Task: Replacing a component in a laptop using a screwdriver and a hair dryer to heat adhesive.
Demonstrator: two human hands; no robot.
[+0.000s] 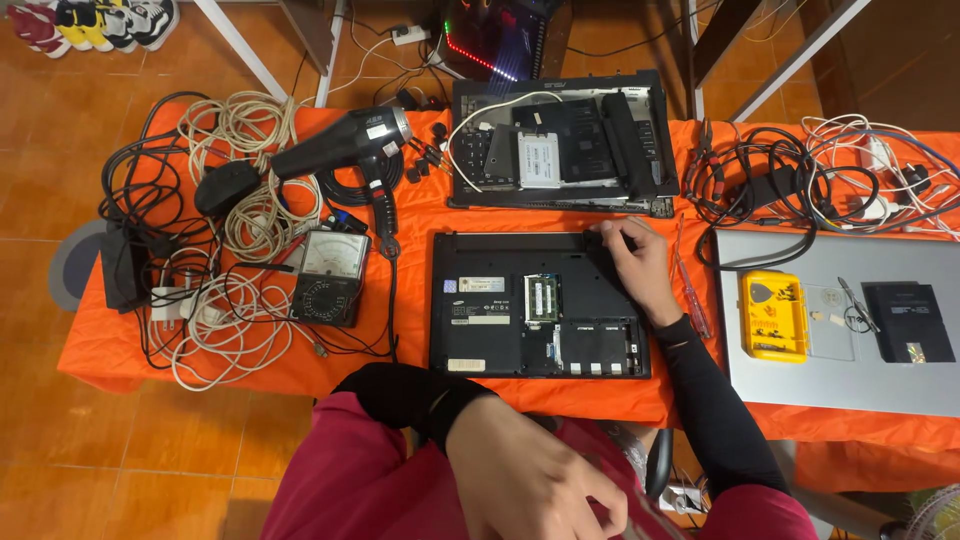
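Your right hand (635,262) rests with fingers curled on the far right corner of the upturned black laptop (540,305) lying open-bottomed in the middle of the orange desk (400,215), though you cannot tell whether it pinches anything there, while your left hand (530,480) hangs loosely closed over your lap, off the near edge. Pressing or prying at that corner could, I judge, slide the laptop or flex its bare memory board (541,297), and the red screwdriver (690,290) just right of your wrist could roll. Your fingertips hide the corner itself, and the small parts in the yellow case (773,316) are too tiny to make out.
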